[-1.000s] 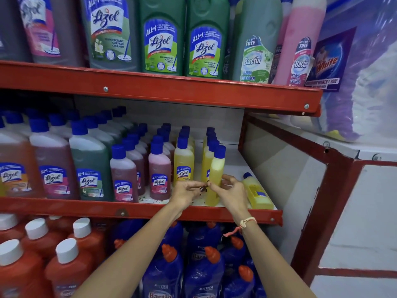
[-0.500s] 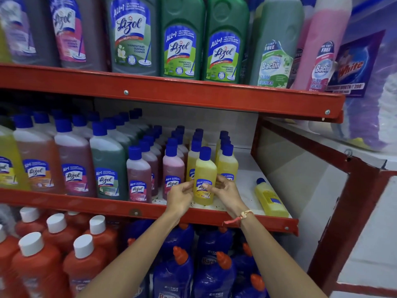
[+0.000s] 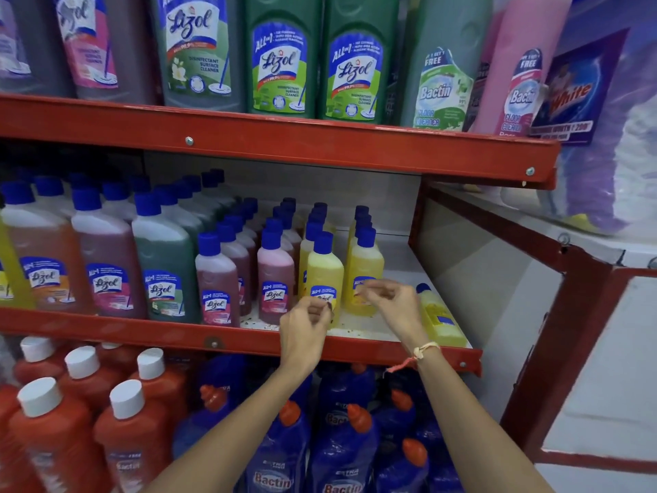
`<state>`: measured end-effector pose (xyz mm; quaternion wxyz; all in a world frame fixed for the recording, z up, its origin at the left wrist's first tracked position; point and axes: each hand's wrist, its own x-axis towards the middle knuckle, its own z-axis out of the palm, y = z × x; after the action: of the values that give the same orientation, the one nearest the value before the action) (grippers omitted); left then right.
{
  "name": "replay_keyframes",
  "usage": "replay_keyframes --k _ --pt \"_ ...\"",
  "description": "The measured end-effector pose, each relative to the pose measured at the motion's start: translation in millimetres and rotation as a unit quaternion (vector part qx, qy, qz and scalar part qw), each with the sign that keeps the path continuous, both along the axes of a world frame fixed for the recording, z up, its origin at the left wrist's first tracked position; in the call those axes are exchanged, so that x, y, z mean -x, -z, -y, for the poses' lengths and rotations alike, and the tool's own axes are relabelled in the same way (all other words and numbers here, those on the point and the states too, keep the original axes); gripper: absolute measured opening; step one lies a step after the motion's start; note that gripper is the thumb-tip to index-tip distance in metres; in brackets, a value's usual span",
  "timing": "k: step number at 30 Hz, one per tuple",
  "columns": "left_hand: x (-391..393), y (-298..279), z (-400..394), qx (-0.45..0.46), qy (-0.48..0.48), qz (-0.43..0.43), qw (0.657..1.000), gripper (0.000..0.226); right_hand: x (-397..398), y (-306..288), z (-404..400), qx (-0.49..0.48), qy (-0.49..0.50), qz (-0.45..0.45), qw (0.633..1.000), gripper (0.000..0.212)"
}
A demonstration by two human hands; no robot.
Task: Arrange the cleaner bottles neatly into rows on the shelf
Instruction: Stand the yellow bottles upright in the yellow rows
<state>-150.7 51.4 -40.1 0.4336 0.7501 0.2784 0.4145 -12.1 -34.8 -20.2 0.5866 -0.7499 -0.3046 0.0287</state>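
Note:
Small Lizol bottles with blue caps stand in rows on the middle red shelf (image 3: pixel 249 341). A small yellow bottle (image 3: pixel 324 268) stands upright at the front of its row, beside another yellow bottle (image 3: pixel 364 268). My left hand (image 3: pixel 305 323) hovers just in front of the front yellow bottle, fingers curled, holding nothing. My right hand (image 3: pixel 387 302) is in front of the second yellow bottle, fingers loosely apart and empty. One more yellow bottle (image 3: pixel 439 320) lies on its side at the shelf's right end, just right of my right wrist.
Pink small bottles (image 3: pixel 275 275) and larger Lizol bottles (image 3: pixel 163 265) fill the shelf to the left. Big green Lizol and Bactin bottles (image 3: pixel 281 58) stand on the upper shelf. Red bottles (image 3: pixel 46 421) and blue Bactin bottles (image 3: pixel 281 453) sit below. A red frame post (image 3: pixel 554 350) stands at right.
The tilted yellow bottle was stood upright at the front of its row, and both hands have let go of it and drawn back slightly.

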Motion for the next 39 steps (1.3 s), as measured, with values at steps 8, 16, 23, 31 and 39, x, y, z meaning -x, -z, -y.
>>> replay_keyframes --k 8,16,23,31,39 --pt "-98 -8 45 0.109 0.202 -0.111 0.967 0.016 -74 -9 76 0.286 0.231 -0.018 0.93 0.032" --pt "-166 10 47 0.143 0.209 -0.205 0.945 0.045 -88 -10 86 0.286 0.139 -0.069 0.946 0.036" --pt "-120 -16 51 0.039 0.147 -0.08 0.985 0.038 -76 -6 74 -0.029 -0.022 -0.2 0.979 0.023" --pt "-89 -7 41 -0.026 0.083 -0.026 0.996 0.033 -59 10 62 -0.08 -0.067 -0.117 0.988 0.035" --pt "-85 5 34 0.074 0.155 0.036 0.984 0.019 -44 19 59 -0.074 -0.068 -0.102 0.99 0.038"
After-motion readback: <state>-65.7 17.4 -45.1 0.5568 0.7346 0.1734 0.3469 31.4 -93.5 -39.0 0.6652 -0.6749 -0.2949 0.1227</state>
